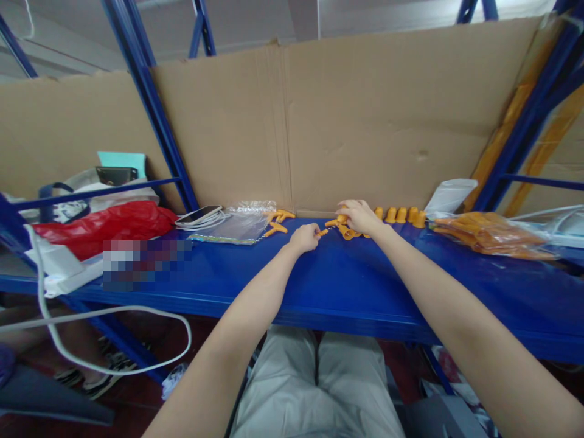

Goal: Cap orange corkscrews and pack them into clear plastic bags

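My left hand [306,238] is closed at the fingertips on a small orange piece [323,232]. A thin spiral metal shaft [332,227], like a corkscrew's, shows between it and my right hand. My right hand [358,214] is bent over the orange handle [341,219] at the other end, with its fingers closed on it. Just below the right hand an orange cup-shaped cap [348,234] lies on the blue shelf. Several orange T-shaped handles [277,227] lie left of my left hand. Orange caps [401,215] stand in a row beyond my right wrist.
A clear plastic bag [237,225], a phone [205,214] on a coiled white cable and a red bag [114,228] lie left on the blue shelf [337,286]. Orange pieces in plastic [493,234] lie right. Cardboard [387,121] closes the back; blue posts [159,115] flank it.
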A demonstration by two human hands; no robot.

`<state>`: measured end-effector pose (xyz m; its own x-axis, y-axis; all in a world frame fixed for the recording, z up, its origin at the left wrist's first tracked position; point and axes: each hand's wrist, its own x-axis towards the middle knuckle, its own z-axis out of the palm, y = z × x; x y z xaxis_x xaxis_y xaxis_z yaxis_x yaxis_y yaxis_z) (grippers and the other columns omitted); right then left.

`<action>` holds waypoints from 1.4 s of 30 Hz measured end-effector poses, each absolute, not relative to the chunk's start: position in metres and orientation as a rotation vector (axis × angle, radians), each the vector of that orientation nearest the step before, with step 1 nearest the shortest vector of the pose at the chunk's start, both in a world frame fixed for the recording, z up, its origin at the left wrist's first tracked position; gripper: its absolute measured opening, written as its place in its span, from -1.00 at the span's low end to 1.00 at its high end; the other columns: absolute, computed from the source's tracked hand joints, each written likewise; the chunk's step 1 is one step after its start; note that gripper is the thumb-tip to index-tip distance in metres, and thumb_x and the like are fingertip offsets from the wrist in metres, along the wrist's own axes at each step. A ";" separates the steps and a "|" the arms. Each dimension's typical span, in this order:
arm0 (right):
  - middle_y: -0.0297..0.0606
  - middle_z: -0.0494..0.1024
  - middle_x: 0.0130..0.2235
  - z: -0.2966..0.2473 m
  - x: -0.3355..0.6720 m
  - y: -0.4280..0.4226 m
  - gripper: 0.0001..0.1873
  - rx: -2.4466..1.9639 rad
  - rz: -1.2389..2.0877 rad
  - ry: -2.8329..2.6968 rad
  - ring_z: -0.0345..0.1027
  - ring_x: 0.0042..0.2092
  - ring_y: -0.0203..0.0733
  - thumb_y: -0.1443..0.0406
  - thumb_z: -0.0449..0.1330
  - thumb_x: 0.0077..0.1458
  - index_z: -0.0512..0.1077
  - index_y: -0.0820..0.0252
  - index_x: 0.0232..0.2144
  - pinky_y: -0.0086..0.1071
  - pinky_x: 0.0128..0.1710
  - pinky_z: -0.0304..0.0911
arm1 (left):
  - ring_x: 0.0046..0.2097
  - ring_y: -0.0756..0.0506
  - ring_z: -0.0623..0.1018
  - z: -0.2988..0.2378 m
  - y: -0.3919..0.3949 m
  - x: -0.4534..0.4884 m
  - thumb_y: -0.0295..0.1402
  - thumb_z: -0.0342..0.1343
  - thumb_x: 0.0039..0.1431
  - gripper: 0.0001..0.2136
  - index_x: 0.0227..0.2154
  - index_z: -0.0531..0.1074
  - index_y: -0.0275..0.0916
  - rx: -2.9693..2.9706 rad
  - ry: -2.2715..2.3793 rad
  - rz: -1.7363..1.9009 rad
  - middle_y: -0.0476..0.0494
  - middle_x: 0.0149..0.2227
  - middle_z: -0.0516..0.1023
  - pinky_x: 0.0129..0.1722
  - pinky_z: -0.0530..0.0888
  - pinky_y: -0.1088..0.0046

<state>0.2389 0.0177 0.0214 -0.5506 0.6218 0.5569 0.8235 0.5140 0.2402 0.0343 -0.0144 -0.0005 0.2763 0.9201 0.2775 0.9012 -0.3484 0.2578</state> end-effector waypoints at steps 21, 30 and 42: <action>-0.11 0.49 -0.06 0.021 0.224 0.006 -0.59 -1.379 -0.760 -2.472 0.30 -0.03 -0.03 0.48 0.02 0.06 0.49 0.10 -0.10 -0.09 0.02 -0.03 | -0.11 -0.07 0.54 -0.001 -0.015 0.034 -0.43 0.09 0.12 -0.86 -0.25 0.47 -0.18 2.457 1.761 0.597 -0.09 -0.18 0.59 -0.15 0.42 0.51; -0.07 0.51 -0.08 0.021 0.195 -0.006 -0.52 -1.334 -0.720 -2.652 0.37 -0.04 -0.01 0.49 0.00 0.08 0.42 0.15 0.03 -0.25 -0.14 0.16 | -0.17 -0.08 0.56 -0.002 -0.013 0.031 -0.47 0.09 0.12 -0.85 -0.23 0.45 -0.21 2.424 1.738 0.630 -0.10 -0.22 0.58 -0.20 0.43 0.50; -0.07 0.47 0.02 0.021 0.200 -0.006 -0.53 -1.301 -0.595 -2.582 0.39 -0.02 -0.02 0.46 0.04 0.04 0.37 0.23 0.04 -0.28 -0.13 0.23 | -0.16 -0.09 0.54 -0.001 -0.013 0.029 -0.45 0.10 0.10 -0.85 -0.24 0.47 -0.19 2.413 1.737 0.694 -0.10 -0.24 0.58 -0.14 0.43 0.45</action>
<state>0.2000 -0.0059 0.0210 -0.5971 0.7262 0.3408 0.8021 0.5344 0.2666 0.0287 -0.0126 -0.0012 0.2509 0.9175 0.3086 0.8776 -0.3501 0.3276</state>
